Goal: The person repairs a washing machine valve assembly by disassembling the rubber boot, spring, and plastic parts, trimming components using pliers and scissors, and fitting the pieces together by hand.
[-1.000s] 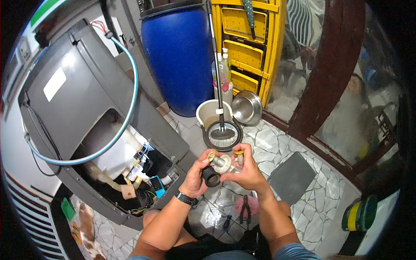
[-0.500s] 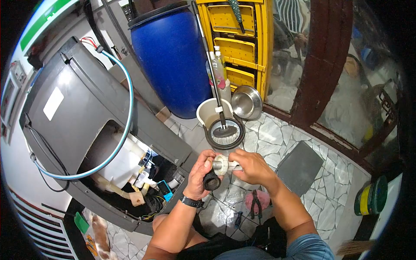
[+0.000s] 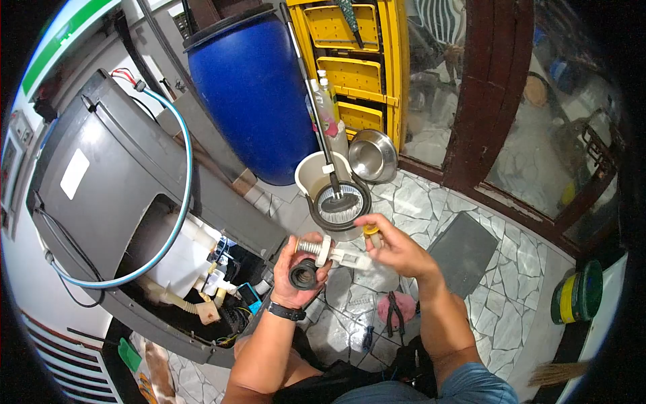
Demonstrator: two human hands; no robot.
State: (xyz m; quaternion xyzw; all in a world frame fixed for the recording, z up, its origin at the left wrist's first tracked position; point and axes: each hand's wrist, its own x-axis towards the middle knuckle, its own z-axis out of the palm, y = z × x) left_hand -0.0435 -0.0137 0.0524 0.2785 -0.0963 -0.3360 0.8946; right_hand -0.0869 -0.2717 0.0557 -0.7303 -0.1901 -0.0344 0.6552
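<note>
My left hand is wrapped round a white plastic part with a metal spring, its slotted end pointing right. The same hand also holds a black ribbed rubber piece, its round opening facing up. To the right, my right hand pinches a small pale part with a yellow ring-like top. Its fingers are close to the slotted end of the white part; whether they touch it is unclear. Left of my hands lies the grey machine casing, with an opening showing hoses and wires.
Pliers lie on a pink round item, with a small screwdriver beside them. Ahead stand a mop bucket, a metal bowl, a blue barrel and a yellow folded ladder. A grey mat lies right.
My right hand has drawn back rightward from the white part, and the yellow-topped piece shows again. My left hand has moved slightly left with its parts. The camera view has shifted.
</note>
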